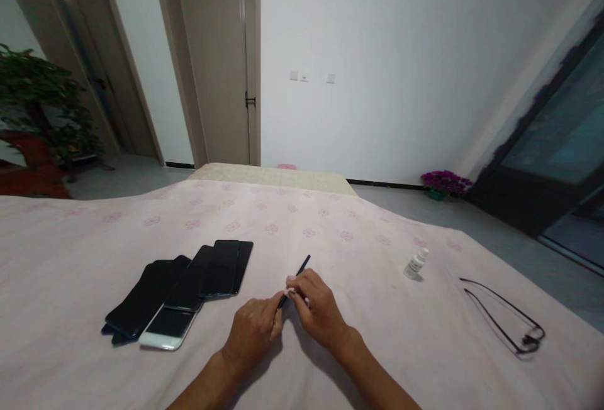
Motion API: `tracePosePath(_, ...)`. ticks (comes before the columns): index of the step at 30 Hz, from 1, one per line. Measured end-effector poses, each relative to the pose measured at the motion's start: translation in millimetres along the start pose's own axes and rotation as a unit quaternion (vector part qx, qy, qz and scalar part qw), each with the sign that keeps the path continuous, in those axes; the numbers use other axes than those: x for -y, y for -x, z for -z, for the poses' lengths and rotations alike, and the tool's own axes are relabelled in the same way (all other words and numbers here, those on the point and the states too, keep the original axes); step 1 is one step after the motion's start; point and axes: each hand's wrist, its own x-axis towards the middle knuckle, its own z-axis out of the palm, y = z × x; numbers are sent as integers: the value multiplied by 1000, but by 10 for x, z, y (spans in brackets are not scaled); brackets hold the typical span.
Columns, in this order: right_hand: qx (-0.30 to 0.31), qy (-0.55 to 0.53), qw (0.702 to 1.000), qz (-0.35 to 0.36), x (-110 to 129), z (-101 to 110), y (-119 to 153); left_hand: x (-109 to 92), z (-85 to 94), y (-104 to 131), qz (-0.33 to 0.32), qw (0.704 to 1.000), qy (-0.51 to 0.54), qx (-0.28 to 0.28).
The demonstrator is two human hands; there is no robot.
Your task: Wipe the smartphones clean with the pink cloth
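A thin dark stick-like object [304,263] slants up and away between my two hands, just above the pink cloth. My left hand [255,328] is closed round its lower end. My right hand [318,307] pinches at its middle, with a small whitish bit at the fingertips that is too small to name. The fingertips of both hands nearly touch. To the left of my hands lie several dark phones [186,284], overlapping in a fanned row, and a white-edged phone [170,328] sits at their near side.
The pink flowered cloth [377,334] covers the wide surface. A small white bottle [416,263] stands to the right of my hands, and black-framed glasses [507,319] lie farther right. Beyond are a door [217,70], a leafy plant [42,102] and purple flowers [445,182].
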Motion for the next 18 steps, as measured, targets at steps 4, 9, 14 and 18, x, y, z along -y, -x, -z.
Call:
tracePosePath(4,-2,21,1000,-13,-91,30,-72,11,-4,-1,9,1000,1,-1)
tracePosePath(9,-83,36,993,-78,-363,93,-261,-2,27,-24,11,1000,1,-6)
tracePosePath(14,-88,32,993,-68,-324,33,-253,10,48,-41,19,1000,11,-5)
tracePosePath(18,-83,15,994,-72,-314,14,-236,24,39,-37,16,1000,14,-4)
